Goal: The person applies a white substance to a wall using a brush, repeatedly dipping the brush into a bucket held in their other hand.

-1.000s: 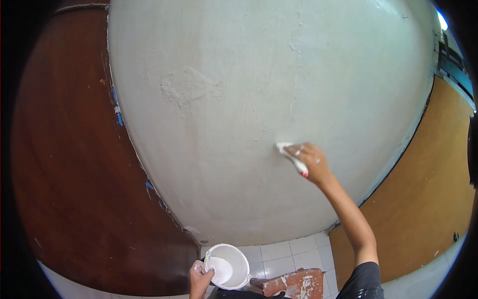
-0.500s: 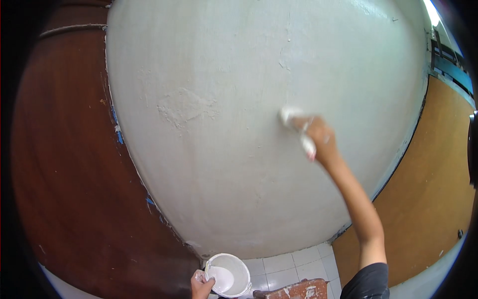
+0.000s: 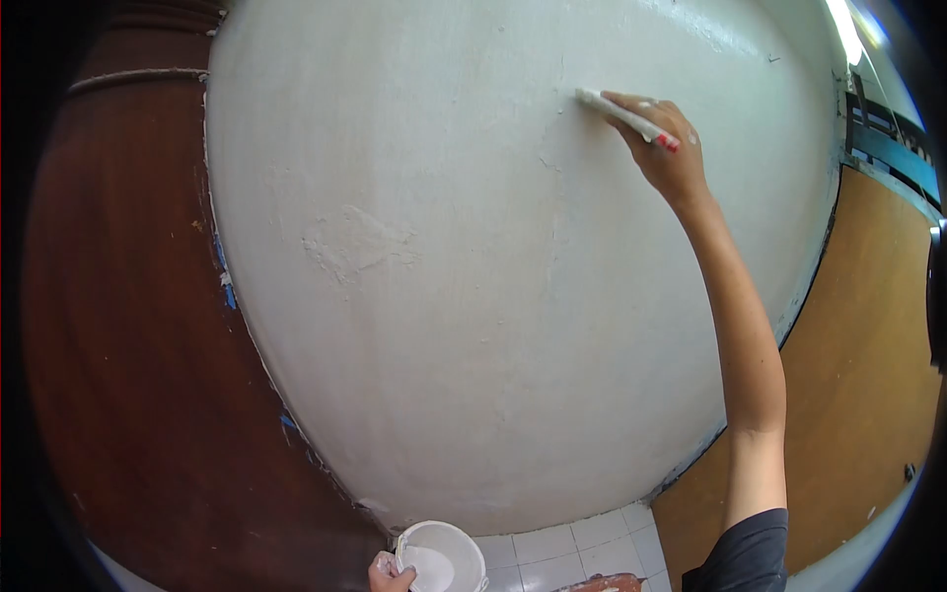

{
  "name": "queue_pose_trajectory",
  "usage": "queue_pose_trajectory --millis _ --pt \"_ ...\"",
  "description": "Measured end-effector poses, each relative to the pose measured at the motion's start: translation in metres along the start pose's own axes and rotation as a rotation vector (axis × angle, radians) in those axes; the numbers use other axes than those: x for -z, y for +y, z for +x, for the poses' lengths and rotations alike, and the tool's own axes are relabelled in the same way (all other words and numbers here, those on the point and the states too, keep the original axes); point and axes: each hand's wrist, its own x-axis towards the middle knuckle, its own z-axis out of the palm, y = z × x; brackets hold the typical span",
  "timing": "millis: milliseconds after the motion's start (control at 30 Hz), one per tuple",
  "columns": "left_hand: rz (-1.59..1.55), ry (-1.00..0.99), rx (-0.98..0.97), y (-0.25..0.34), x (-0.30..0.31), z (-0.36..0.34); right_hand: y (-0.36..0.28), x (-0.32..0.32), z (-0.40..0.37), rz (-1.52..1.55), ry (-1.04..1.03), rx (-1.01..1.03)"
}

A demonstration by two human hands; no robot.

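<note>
Raised high, my right hand (image 3: 673, 148) is closed round a white paintbrush (image 3: 631, 118) with a red mark near its handle end. The brush head meets the pale wall (image 3: 444, 296) in its upper part. At the bottom, my left hand (image 3: 391, 574) grips the left rim of a white bucket (image 3: 472, 553) that has white paint (image 3: 430, 572) inside. Rough, peeling patches show on the wall to the left of the brush and below it. White specks mark my right hand.
A dark brown panel (image 3: 118, 326) borders the wall on the left, an orange-brown panel (image 3: 848, 345) on the right. White floor tiles (image 3: 552, 572) and a reddish-brown, paint-marked object (image 3: 612, 584) lie at the bottom. A lamp (image 3: 844, 32) shines at the upper right.
My right hand and the brush have moved up the wall, and the arm is more stretched. The bucket, my left hand and the reddish-brown object appear lower in the view.
</note>
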Motion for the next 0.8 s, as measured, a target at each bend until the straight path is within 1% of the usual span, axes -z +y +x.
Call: queue_pose_trajectory --millis 33,67,100,167,200,233,333,400,467,500,533,567,633,667,700,733,767,800 --pt "-0.004 0.005 -0.005 0.002 0.002 -0.001 0.0 -0.005 -0.01 -0.014 0.005 0.045" --pt "0.002 0.013 -0.006 0.004 0.004 -0.003 -0.006 -0.007 -0.029 0.001 -0.04 0.064" --pt "0.007 0.018 -0.005 0.02 0.004 -0.005 -0.02 -0.002 -0.053 0.013 -0.087 0.084" --pt "0.011 0.007 0.011 0.034 0.003 -0.005 -0.05 0.003 -0.107 0.068 -0.283 0.055" --pt "0.014 -0.004 0.029 0.036 0.005 -0.004 -0.065 0.001 -0.135 0.099 -0.342 0.077" --pt "0.012 -0.012 0.044 0.034 0.005 -0.004 -0.075 0.002 -0.151 0.129 -0.397 0.103" --pt "0.114 0.037 -0.004 0.001 0.004 -0.001 -0.079 0.01 -0.155 0.253 -0.512 0.016" --pt "0.07 0.0 0.001 0.001 0.003 0.003 -0.05 0.009 -0.122 0.283 -0.33 0.043" --pt "0.029 -0.012 0.021 0.012 -0.002 0.004 -0.006 -0.006 -0.075 0.124 -0.088 0.141" --pt "0.011 -0.005 0.037 0.018 -0.006 0.003 0.011 -0.009 -0.047 0.058 -0.018 0.114" --pt "-0.006 0.002 0.052 0.024 -0.008 0.003 0.021 -0.005 -0.016 -0.026 0.022 0.119" --pt "-0.015 -0.008 0.06 0.029 -0.011 0.003 0.024 -0.001 0.007 -0.07 0.048 0.077" --pt "-0.036 -0.028 0.079 0.034 -0.017 0.003 0.037 -0.01 0.022 -0.122 0.035 0.054" --pt "-0.028 -0.032 0.028 0.037 -0.02 0.004 0.036 -0.013 0.016 -0.081 0.042 0.1" --pt "-0.062 -0.037 0.054 0.042 -0.022 0.004 0.033 -0.014 0.002 -0.041 0.05 0.145" --pt "-0.095 -0.042 0.081 0.057 -0.023 0.001 0.015 -0.006 -0.016 -0.058 -0.083 0.082" --pt "-0.132 -0.05 0.111 0.063 -0.024 0.0 0.001 -0.001 -0.038 -0.037 -0.166 0.116" --pt "-0.106 -0.04 0.044 0.038 -0.023 0.003 -0.015 0.003 -0.062 -0.053 -0.245 0.139"
